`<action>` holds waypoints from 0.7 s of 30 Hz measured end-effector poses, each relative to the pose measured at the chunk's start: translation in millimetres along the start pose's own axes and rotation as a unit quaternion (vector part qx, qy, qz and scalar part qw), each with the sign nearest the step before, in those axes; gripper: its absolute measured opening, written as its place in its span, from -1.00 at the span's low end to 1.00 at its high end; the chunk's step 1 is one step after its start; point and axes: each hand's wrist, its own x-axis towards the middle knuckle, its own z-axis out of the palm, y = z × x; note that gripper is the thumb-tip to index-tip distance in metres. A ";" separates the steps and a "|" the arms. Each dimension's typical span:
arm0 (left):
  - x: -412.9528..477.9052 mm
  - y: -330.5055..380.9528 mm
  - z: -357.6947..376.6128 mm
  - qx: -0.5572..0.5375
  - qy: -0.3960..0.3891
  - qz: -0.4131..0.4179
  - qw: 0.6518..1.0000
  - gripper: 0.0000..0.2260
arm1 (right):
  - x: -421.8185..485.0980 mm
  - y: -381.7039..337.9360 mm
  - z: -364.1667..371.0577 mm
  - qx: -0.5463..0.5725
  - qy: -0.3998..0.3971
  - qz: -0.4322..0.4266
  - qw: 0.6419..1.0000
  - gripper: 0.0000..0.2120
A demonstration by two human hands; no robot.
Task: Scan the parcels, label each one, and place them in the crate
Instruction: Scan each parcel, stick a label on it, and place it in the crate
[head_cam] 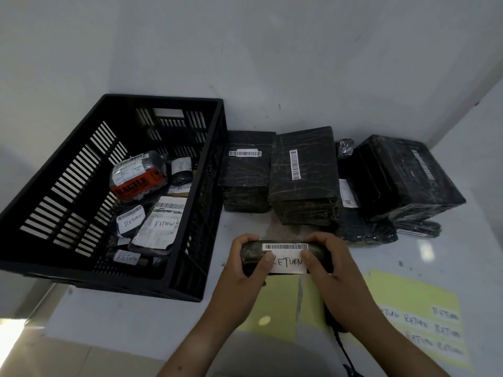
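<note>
Parcels (304, 172) right of crate (81, 164)

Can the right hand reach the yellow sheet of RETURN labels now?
Probably, once freed: the right hand grips the small black wrapped parcel, but the yellow label sheet lies uncovered just beside it.

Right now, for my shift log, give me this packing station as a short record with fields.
in hand: black-wrapped parcel, barcode on top
label: white RETURN label on its near face
left grip: holds parcel's left end, thumb at label edge
right grip: holds right end, thumb on label
crate: black, left of parcel, holds RETURN-marked parcels
waiting: black wrapped boxes behind
label sheet: yellow, right
</note>
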 end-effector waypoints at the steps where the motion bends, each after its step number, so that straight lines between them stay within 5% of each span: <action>1: -0.3 -2.5 -0.3 0.022 0.004 0.000 1.000 -0.67 | -0.3 0.3 -1.4 -0.004 -0.007 -0.004 1.000 -0.85; 4: -1.5 -7.3 2.0 0.059 0.029 0.059 0.996 -0.63 | 0.6 0.6 -6.4 -0.001 -0.041 0.012 0.999 -0.84; 7: -0.9 -4.1 8.0 0.099 0.035 0.141 0.984 -0.87 | -0.3 -0.1 -12.7 0.037 -0.065 0.038 0.996 -0.72; 14: -2.2 12.7 10.5 0.087 -0.045 0.092 0.991 -0.88 | -5.0 3.6 -28.7 0.024 -0.043 -0.052 0.997 -0.78; 21: -7.9 20.8 22.1 0.112 -0.050 0.084 0.989 -0.74 | -15.2 3.2 -43.8 0.075 -0.069 -0.036 0.994 -0.78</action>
